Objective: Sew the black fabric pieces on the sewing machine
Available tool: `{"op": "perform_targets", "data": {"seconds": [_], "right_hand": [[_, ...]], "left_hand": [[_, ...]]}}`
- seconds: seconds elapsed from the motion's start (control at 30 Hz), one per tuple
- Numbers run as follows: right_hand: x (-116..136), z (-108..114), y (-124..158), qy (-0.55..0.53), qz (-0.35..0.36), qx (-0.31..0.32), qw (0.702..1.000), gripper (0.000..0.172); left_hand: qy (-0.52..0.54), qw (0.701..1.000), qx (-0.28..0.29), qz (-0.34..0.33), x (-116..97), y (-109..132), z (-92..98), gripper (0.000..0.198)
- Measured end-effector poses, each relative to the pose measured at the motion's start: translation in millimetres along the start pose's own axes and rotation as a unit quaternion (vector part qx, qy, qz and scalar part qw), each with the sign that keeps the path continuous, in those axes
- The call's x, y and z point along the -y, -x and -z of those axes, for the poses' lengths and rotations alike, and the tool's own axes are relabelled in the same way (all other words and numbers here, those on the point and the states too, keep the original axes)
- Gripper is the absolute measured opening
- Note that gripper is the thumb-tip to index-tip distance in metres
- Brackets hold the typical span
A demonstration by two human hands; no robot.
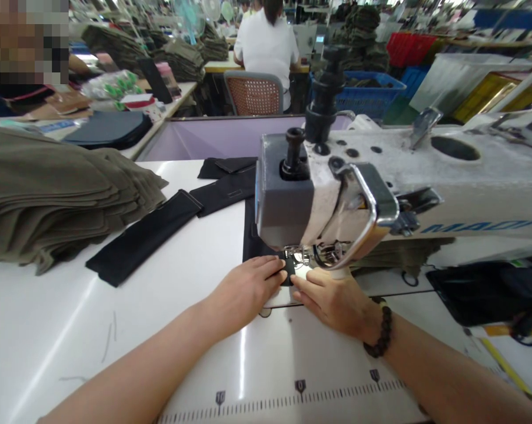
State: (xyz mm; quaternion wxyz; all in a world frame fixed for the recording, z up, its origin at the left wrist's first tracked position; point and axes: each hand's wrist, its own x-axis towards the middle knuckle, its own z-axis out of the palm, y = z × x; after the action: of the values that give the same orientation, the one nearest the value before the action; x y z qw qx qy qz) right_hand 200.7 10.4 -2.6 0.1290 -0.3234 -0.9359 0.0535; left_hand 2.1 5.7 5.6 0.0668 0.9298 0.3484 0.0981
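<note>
Under the needle area of the sewing machine lies a small dark fabric piece. My left hand rests flat, its stretched fingertips pressing on the left part of this fabric. From the other side, my right hand, with a dark bead bracelet on the wrist, reaches its extended fingers to the fabric's right edge. Neither hand is closed round anything. Folded black fabric strips with pale stitching lie left of the machine head, one overlapping another. The machine head hides part of the black cloth behind it.
A tall pile of olive-brown cloth pieces stands on the left of the white table. A dark tablet-like object lies at right. Beyond the purple panel a person in white sits near a blue crate.
</note>
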Motion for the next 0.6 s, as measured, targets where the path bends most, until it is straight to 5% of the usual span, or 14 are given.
{"op": "perform_targets", "data": {"seconds": [0.6], "right_hand": [[4.0, -5.1, -8.3, 0.066, -0.086, 0.02, 0.994, 0.023]], "left_hand": [[0.024, 0.997, -0.039, 0.064, 15.2, -13.6, -6.8, 0.006]]}}
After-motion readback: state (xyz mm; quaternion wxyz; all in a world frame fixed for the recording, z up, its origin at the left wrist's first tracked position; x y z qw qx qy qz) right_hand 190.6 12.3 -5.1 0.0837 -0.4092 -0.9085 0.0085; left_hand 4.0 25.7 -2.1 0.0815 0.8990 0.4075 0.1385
